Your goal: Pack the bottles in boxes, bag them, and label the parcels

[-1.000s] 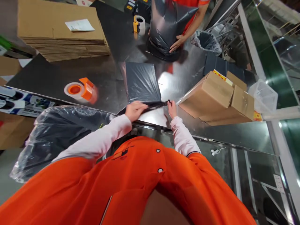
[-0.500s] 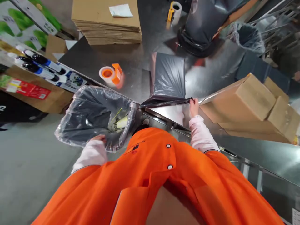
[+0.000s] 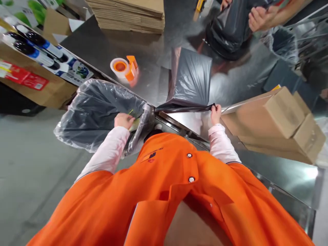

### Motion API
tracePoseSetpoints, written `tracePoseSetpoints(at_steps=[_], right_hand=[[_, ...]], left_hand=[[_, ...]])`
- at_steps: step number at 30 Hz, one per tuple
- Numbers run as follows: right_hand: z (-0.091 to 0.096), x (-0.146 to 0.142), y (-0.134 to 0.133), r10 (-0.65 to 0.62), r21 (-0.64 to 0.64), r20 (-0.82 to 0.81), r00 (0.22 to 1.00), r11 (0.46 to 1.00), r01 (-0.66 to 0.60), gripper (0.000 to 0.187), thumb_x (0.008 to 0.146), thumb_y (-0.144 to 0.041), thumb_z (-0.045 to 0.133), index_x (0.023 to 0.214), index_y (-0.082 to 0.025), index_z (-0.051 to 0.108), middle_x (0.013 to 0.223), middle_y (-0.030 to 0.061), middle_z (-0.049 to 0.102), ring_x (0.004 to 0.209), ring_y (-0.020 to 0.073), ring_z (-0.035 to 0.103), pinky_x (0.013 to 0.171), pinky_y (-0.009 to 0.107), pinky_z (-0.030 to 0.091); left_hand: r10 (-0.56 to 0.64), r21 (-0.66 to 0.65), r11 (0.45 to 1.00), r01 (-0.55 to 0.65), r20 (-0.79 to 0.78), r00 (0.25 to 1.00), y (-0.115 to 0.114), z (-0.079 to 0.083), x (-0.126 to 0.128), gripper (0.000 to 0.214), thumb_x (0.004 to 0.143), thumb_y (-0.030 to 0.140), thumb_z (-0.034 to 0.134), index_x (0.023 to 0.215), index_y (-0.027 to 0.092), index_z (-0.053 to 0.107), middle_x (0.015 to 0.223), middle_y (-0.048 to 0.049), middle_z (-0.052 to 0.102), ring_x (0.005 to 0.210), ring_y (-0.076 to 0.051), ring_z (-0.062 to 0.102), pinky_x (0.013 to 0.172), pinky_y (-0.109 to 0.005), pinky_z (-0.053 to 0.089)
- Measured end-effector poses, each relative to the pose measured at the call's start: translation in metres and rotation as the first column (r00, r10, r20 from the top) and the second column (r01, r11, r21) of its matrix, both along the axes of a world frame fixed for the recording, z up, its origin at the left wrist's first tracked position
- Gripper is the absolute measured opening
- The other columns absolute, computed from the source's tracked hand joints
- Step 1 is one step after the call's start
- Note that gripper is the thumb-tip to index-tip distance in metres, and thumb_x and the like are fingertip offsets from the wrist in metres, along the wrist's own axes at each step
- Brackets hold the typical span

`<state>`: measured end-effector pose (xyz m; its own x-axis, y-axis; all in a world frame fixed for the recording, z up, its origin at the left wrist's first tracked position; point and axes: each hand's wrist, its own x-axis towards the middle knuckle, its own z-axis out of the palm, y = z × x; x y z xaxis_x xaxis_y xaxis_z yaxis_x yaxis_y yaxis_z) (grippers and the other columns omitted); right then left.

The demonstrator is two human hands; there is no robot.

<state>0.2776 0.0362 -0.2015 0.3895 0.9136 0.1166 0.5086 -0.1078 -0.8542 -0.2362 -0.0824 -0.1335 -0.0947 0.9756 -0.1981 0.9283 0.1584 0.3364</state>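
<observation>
Orange work shirt (image 3: 164,194) fills the bottom of the frame, with pale pink sleeves (image 3: 105,147) reaching out from it to either side. Just past the left sleeve, the person's left hand (image 3: 124,120) sits at the mouth of a clear plastic sack (image 3: 89,116) standing beside the table edge at centre left, dark film showing through it. Its fingers (image 3: 129,120) lie together, curled down into the sack beside a small yellow-green scrap (image 3: 132,112); whether they grip anything, I cannot tell. The right hand (image 3: 216,114), at centre right, has its thumb and fingertips clamped on the end of a twisted black strip (image 3: 184,108), which runs left along the lower edge of a dark grey poly mailer (image 3: 191,77). That mailer lies flat on the steel table (image 3: 89,51) at the centre of the frame. To the right, tan cardboard cartons (image 3: 271,126) sit on the steel with their flaps loose. Up and left of the mailer stands an orange tape dispenser (image 3: 125,70), and printed boxes (image 3: 43,58) lean beyond the table's left edge. Along the top, a stack of flat cardboard (image 3: 128,13) rests on the steel. At upper right, a co-worker's hands (image 3: 260,18) work at a bulging black bag (image 3: 229,32).
</observation>
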Motion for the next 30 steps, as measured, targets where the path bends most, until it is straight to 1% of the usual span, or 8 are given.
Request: tracePoseSetpoints(at_steps=[2, 6, 8, 11, 18, 24, 28, 30], right_hand=[[-0.001, 0.001, 0.0, 0.003, -0.01, 0.005, 1.0, 1.0, -0.003, 0.026, 0.097, -0.043, 0.057, 0.082, -0.024, 0.048, 0.08, -0.0008, 0.052, 0.081, 0.0172, 0.052, 0.089, 0.038, 0.05], [0.0, 0.0, 0.001, 0.023, -0.026, 0.006, 1.0, 0.999, -0.023, 0.027, 0.097, -0.045, 0.055, 0.083, -0.025, 0.046, 0.083, -0.0001, 0.052, 0.082, 0.0174, 0.051, 0.089, 0.036, 0.049], [0.001, -0.001, 0.001, 0.031, -0.03, 0.01, 0.999, 0.999, -0.031, 0.029, 0.097, -0.048, 0.055, 0.083, -0.025, 0.044, 0.083, -0.0005, 0.052, 0.083, 0.0181, 0.052, 0.09, 0.037, 0.049], [0.005, -0.001, 0.0, 0.043, -0.036, 0.019, 0.999, 0.998, -0.043, 0.033, 0.096, -0.053, 0.055, 0.082, -0.025, 0.044, 0.083, -0.0002, 0.052, 0.084, 0.0188, 0.053, 0.092, 0.039, 0.049], [0.019, -0.004, 0.007, 0.095, -0.091, 0.018, 0.995, 0.991, -0.093, 0.032, 0.096, -0.05, 0.061, 0.081, -0.025, 0.047, 0.078, -0.0006, 0.054, 0.085, 0.0196, 0.052, 0.093, 0.039, 0.049], [0.02, -0.035, 0.037, 0.178, -0.154, -0.012, 0.984, 0.972, -0.178, 0.015, 0.095, -0.031, 0.059, 0.085, -0.023, 0.051, 0.081, -0.0007, 0.056, 0.083, 0.0166, 0.051, 0.094, 0.036, 0.05], [0.018, -0.058, 0.048, 0.156, -0.137, -0.113, 0.981, 0.976, -0.171, 0.02, 0.091, -0.028, 0.062, 0.108, -0.021, 0.055, 0.112, 0.0072, 0.064, 0.104, 0.0167, 0.056, 0.101, 0.033, 0.05], [0.019, -0.065, 0.051, 0.113, -0.14, -0.205, 0.972, 0.98, -0.144, 0.029, 0.09, -0.03, 0.062, 0.118, -0.022, 0.054, 0.121, 0.009, 0.063, 0.113, 0.0176, 0.056, 0.107, 0.034, 0.049]], left_hand=[[-0.019, 0.112, 0.994, 0.011, 0.078, 0.997, 0.017, -0.008, 0.02, 0.032, 0.098, 0.038, 0.062, 0.117, 0.015, 0.073, 0.123, -0.0142, 0.075, 0.123, -0.027, 0.066, 0.109, -0.043, 0.052], [-0.392, 0.334, 0.891, 0.308, 0.219, 0.894, 0.042, 0.0, 0.074, 0.059, 0.083, 0.054, 0.075, 0.13, 0.019, 0.072, 0.135, -0.0151, 0.072, 0.134, -0.033, 0.061, 0.118, -0.046, 0.044], [-0.481, 0.287, 0.859, 0.423, 0.175, 0.859, 0.051, 0.003, 0.098, 0.059, 0.082, 0.051, 0.076, 0.13, 0.017, 0.073, 0.136, -0.0178, 0.071, 0.132, -0.037, 0.061, 0.119, -0.053, 0.041], [-0.471, 0.194, 0.873, 0.447, 0.1, 0.877, 0.063, 0.001, 0.116, 0.037, 0.088, 0.035, 0.067, 0.118, 0.015, 0.078, 0.138, -0.0212, 0.07, 0.133, -0.039, 0.06, 0.117, -0.059, 0.038], [-0.529, -0.016, 0.845, 0.534, 0.113, 0.841, 0.124, -0.006, 0.094, 0.026, 0.089, 0.021, 0.061, 0.103, 0.022, 0.083, 0.108, -0.0092, 0.082, 0.115, -0.028, 0.072, 0.117, -0.044, 0.041], [-0.473, -0.146, 0.871, 0.47, 0.013, 0.881, 0.196, 0.015, 0.095, 0.036, 0.084, 0.031, 0.075, 0.117, 0.017, 0.08, 0.109, -0.0112, 0.081, 0.108, -0.03, 0.075, 0.088, -0.032, 0.051], [-0.591, -0.191, 0.8, 0.569, -0.091, 0.801, 0.23, 0.033, 0.128, 0.025, 0.077, 0.023, 0.083, 0.1, 0.015, 0.081, 0.104, -0.0137, 0.08, 0.112, -0.035, 0.073, 0.1, -0.039, 0.047], [-0.572, -0.177, 0.816, 0.55, -0.117, 0.812, 0.248, 0.039, 0.14, 0.019, 0.074, 0.016, 0.084, 0.092, 0.011, 0.08, 0.104, -0.0161, 0.079, 0.116, -0.038, 0.071, 0.109, -0.047, 0.042]])
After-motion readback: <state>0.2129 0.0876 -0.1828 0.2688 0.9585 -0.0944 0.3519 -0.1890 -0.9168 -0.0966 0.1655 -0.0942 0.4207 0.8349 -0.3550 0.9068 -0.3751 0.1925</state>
